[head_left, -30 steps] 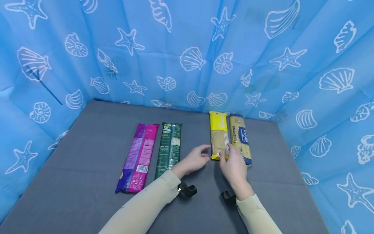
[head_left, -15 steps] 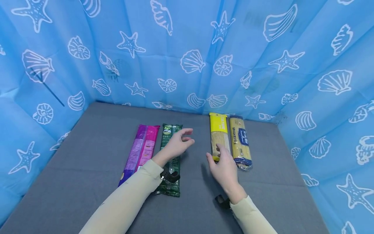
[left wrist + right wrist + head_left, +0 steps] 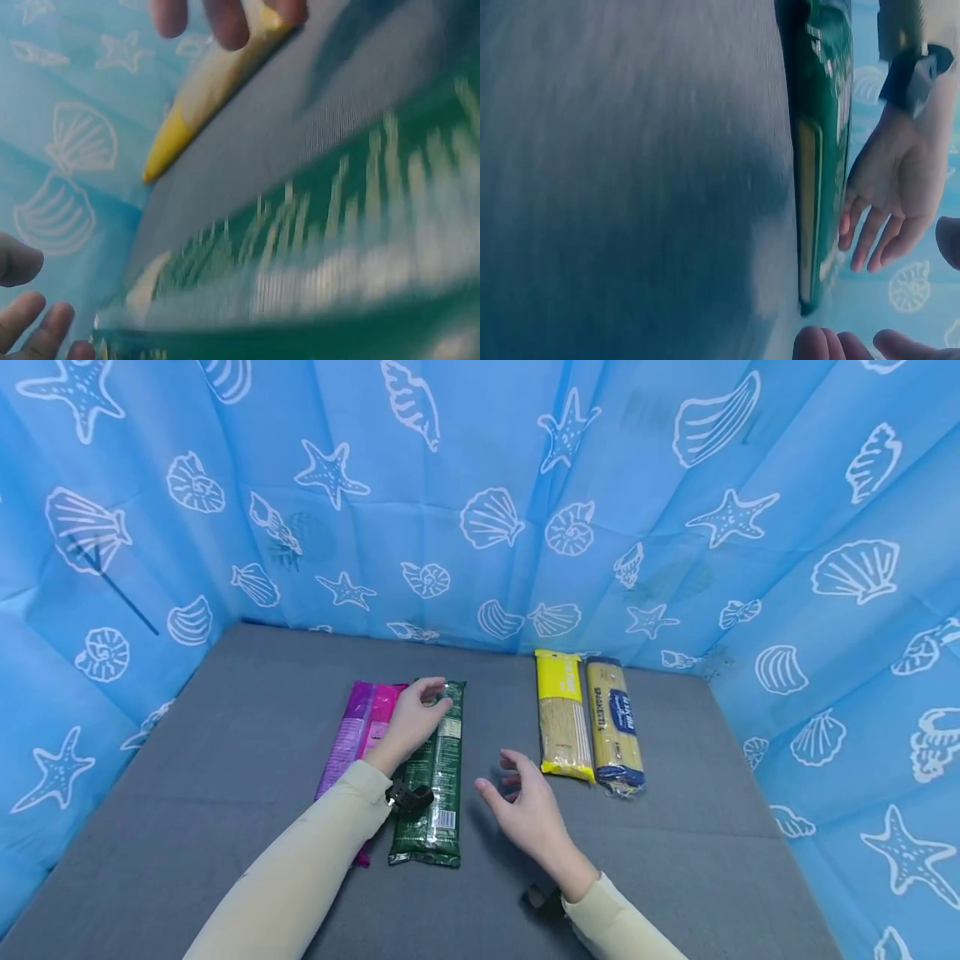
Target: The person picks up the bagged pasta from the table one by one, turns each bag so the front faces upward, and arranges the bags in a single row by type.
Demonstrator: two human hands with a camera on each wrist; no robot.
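My left hand (image 3: 412, 722) hovers over the far half of a green spaghetti packet (image 3: 437, 793), its fingers loosely bent and holding nothing. In the left wrist view the green packet (image 3: 337, 277) is close and blurred. To its left lies a pink and purple packet (image 3: 352, 735), partly covered by the left hand and sleeve. My right hand (image 3: 528, 810) is off the green packet's right side, fingers relaxed and apart, with nothing in them. From the right wrist view, the left hand (image 3: 896, 176) shows beyond the green packet (image 3: 829, 150).
A yellow-topped noodle packet (image 3: 564, 718) and a blue-ended spaghetti packet (image 3: 615, 727) lie side by side at the back right of the grey table (image 3: 675, 860). A blue shell-patterned curtain (image 3: 450, 527) encloses the back and sides.
Both hands have come away from the yellow-topped packet and moved left. The left hand has travelled to above the green packet; the right hand now stands between the two pairs of packets.
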